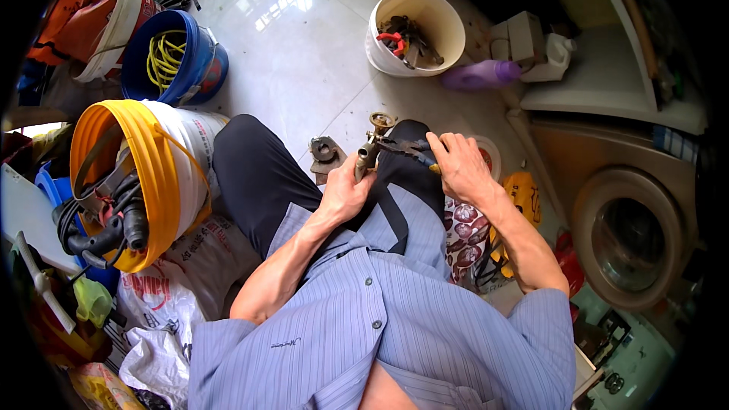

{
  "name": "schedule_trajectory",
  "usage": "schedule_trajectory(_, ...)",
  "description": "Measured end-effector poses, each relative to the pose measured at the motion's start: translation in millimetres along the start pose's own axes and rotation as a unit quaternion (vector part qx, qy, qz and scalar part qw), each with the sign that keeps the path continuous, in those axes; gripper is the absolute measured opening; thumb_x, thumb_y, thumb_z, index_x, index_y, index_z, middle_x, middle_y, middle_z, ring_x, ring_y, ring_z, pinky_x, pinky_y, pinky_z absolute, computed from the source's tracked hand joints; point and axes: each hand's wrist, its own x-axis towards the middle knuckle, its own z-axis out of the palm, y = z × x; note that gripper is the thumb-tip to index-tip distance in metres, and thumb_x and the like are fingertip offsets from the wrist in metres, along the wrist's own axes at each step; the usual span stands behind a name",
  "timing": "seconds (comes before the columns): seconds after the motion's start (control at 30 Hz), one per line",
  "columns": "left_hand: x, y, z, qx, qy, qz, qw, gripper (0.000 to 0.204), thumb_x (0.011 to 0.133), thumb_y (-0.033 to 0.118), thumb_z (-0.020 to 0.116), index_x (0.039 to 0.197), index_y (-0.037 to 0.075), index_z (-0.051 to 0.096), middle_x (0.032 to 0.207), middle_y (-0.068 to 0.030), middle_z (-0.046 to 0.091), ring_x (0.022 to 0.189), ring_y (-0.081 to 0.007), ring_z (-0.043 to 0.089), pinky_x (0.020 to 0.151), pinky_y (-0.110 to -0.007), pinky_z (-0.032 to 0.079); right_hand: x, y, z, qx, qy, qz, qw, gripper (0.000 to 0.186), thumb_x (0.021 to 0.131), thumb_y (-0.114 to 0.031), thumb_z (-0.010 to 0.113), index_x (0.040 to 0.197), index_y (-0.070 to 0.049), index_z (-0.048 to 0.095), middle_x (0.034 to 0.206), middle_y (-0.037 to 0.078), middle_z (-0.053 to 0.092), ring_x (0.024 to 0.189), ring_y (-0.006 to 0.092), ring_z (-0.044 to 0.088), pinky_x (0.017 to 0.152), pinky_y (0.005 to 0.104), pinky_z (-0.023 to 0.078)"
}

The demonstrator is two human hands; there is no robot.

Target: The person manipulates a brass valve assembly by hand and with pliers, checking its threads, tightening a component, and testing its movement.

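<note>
My left hand (348, 191) is closed around the lower end of a brass valve (368, 150), held upright above my lap with its round, rusty-looking top facing up. In my right hand (462, 165) are dark-jawed pliers (410, 149) with a bit of yellow on the handles. Their jaws reach left to the side of the valve, near its middle. Whether the jaws are clamped on it I cannot tell. On the floor just left of the valve sits a dark metal block with a round hole (325, 153).
A white bucket of tools (380, 44) stands ahead, with a purple bottle (480, 74) beside it. To the left are a blue bucket with yellow cable (206, 68) and a tipped yellow-rimmed bucket (144, 125) holding a corded power tool. A front-loading washing machine (562, 159) is at the right.
</note>
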Motion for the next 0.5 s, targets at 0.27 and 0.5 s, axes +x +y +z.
schedule_trajectory(0.27,0.7,-3.8,-8.1,-0.011,-0.018,0.001,1.0,0.034,0.092,0.016,0.069,0.121,0.001,0.06,0.088,-0.0163,0.071,0.082,-0.0269,0.069,0.079,-0.039,0.053,4.7,2.9,-3.4,0.149,-0.016,-0.003,0.989,0.05,0.078,-0.001,0.065,0.126,-0.001,0.05,0.108,0.02,0.055,0.095,0.0397,0.056,0.083,0.0495,0.048)
schedule_trajectory(0.5,4.0,-3.6,-15.1,-0.161,-0.084,-0.087,0.98,0.028,0.092,0.014,0.068,0.117,0.002,0.059,0.078,-0.0035,0.061,0.065,-0.0114,0.054,0.061,-0.03,0.044,6.2,0.7,1.3,0.139,-0.041,0.02,0.989,0.051,0.075,0.001,0.066,0.123,0.0,0.05,0.103,0.023,0.057,0.095,0.043,0.059,0.085,0.0507,0.051)
